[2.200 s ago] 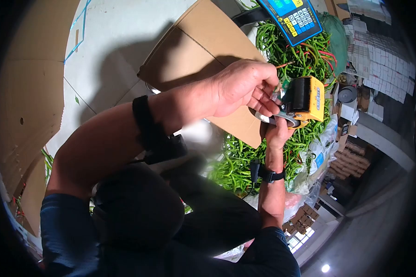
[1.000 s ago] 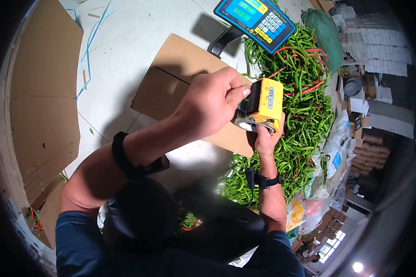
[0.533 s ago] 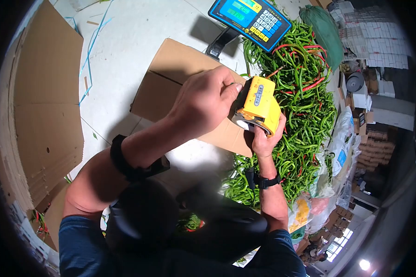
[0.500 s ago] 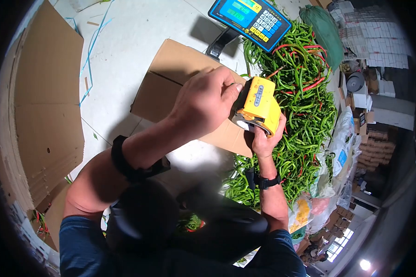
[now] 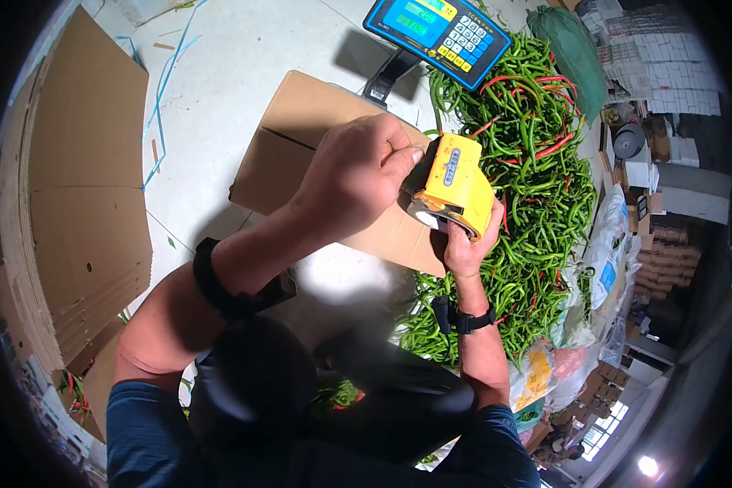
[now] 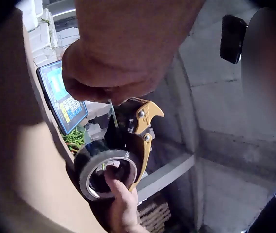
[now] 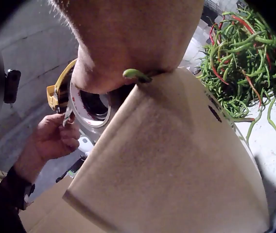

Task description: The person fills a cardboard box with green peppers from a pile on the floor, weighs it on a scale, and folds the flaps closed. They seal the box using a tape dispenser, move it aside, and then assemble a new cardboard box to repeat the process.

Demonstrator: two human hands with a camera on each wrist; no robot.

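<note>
A yellow tape dispenser (image 5: 454,183) carries a roll of packing tape (image 6: 93,182). My right hand (image 5: 468,247) grips the dispenser from below, its thumb inside the roll's core in the left wrist view. Beside the dispenser's black roller, my left hand (image 5: 356,175) pinches the free end of the tape (image 6: 113,115) between thumb and fingers. A short strip runs from those fingers towards the dispenser. Below both hands is a brown cardboard box (image 5: 297,110), its flap close to my right hand in the right wrist view. One green chilli (image 7: 134,74) shows at the flap's edge.
A large heap of green and red chillies (image 5: 537,220) lies to the right. Behind the box stands a scale display (image 5: 439,37) on a black post. Flattened cartons (image 5: 89,179) lean at the left; a green sack (image 5: 573,61) and plastic bags (image 5: 606,260) lie beyond the heap.
My left hand has turned from loosely spread fingers to a pinch on the tape end. The dispenser has tilted, its yellow side now facing up. Over the last half second, both hands barely moved.
</note>
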